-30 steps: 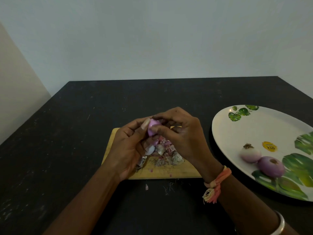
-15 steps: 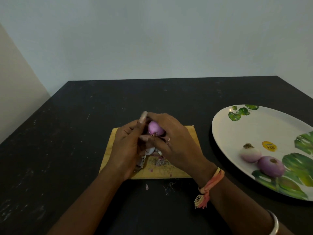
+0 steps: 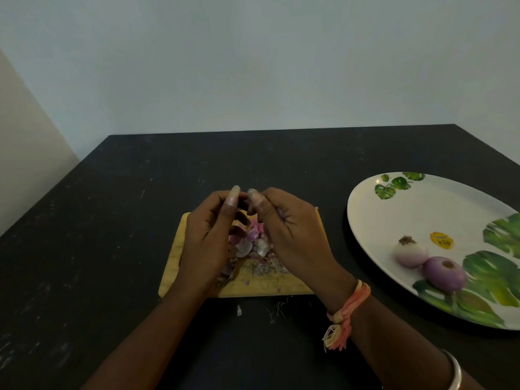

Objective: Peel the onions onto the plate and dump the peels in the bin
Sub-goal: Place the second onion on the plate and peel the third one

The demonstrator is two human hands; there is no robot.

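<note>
Small round purple onion now hidden behind my curled left hand (image 3: 208,243) and right hand (image 3: 292,237), centre frame; I cannot tell either grip, peeling probably unfinished

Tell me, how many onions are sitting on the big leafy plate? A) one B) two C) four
B: a pale onion and a purple onion lie side by side on the plate, and no others.
</note>
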